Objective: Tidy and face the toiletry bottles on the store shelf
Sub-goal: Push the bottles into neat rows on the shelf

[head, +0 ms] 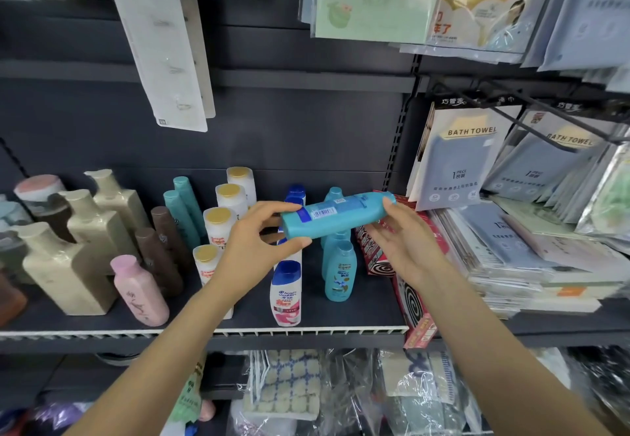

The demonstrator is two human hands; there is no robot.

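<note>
A light-blue bottle point(335, 214) lies sideways in the air above the shelf, its barcode facing me. My left hand point(262, 241) grips its base end between thumb and fingers. My right hand point(405, 248) holds the cap end, thumb on top and fingers underneath. Below it stand more light-blue bottles point(339, 270) in a row, and left of them a row of white bottles with blue caps point(285, 294). Further left are white bottles with gold caps point(218, 222), teal tubes point(182, 212), brown tubes point(160, 254), a pink bottle point(139, 290) and beige bottles point(68, 265).
The dark shelf point(358, 312) has a white ribbed front edge. Red boxes with a coil print point(409, 302) stand at its right end. Packaged bath towels point(453, 159) hang and lie stacked to the right. Card packs hang above, bagged goods sit on the shelf below.
</note>
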